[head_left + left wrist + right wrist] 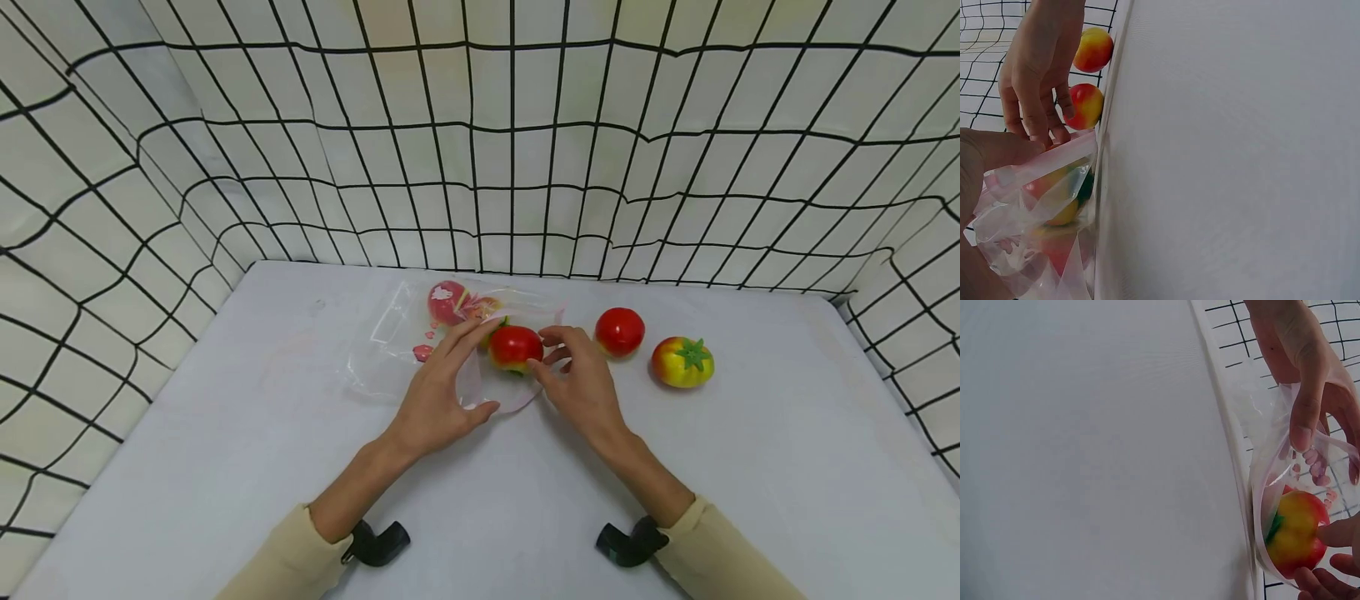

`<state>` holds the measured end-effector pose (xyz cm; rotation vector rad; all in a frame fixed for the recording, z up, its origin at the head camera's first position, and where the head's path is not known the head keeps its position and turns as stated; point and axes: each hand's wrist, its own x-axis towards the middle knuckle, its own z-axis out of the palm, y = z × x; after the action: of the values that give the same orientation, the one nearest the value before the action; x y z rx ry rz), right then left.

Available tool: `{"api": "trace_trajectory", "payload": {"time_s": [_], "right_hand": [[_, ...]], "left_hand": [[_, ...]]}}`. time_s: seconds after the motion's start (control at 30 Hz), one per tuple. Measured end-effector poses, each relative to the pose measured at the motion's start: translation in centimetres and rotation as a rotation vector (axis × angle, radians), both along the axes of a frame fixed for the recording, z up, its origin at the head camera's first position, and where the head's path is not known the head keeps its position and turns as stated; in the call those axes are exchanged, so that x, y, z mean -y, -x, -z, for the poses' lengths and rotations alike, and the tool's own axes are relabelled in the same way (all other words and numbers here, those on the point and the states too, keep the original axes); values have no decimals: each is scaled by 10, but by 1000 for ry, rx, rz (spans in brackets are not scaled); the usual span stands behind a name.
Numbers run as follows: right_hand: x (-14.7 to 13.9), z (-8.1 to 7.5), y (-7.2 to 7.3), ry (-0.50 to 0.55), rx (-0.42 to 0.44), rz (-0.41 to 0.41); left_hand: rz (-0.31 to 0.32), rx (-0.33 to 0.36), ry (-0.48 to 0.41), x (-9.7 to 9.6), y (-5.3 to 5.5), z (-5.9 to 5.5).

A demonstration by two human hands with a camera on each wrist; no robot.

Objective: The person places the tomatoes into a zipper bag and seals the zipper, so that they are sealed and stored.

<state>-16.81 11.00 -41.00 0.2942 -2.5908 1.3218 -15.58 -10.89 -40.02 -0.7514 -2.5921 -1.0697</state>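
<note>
A shiny red and yellow toy tomato (514, 347) sits at the mouth of a clear plastic bag (382, 350) with pink prints and a pale pink rim. My right hand (581, 379) pinches this tomato between thumb and fingers; its fingertips show on the fruit in the right wrist view. My left hand (435, 400) spreads thumb and fingers apart, touching the bag's rim and holding the mouth wide. In the right wrist view the left thumb (1302, 428) lies over the rim. More red and yellow (1063, 250) shows blurred through the bag; whether it is fruit or print is unclear.
To the right of the bag, a red toy tomato (619, 332) and a yellow-red one with a green leaf top (682, 362) lie on the white table (772, 433). Black netting (512, 167) encloses the table's back and sides.
</note>
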Motion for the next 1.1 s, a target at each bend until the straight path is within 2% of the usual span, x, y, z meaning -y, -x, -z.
{"api": "trace_trajectory", "payload": {"time_s": [0.17,0.3,0.53,0.73,0.97,1.1], "right_hand": [[5,-2,-2,-44,-11,17],[9,-2,-5,-27,-2,15],[14,-1,-5,66,34,-71],[15,1,-1,94,91,-121],[18,4,3,160,117,-182],[17,4,5,162,134,-191]], "left_hand": [[-2,-1,-3,-1,1,1],[2,-2,-3,-1,2,3],[8,6,0,0,3,4],[9,15,10,1,4,4],[10,9,16,2,4,3],[9,14,7,3,6,3]]}}
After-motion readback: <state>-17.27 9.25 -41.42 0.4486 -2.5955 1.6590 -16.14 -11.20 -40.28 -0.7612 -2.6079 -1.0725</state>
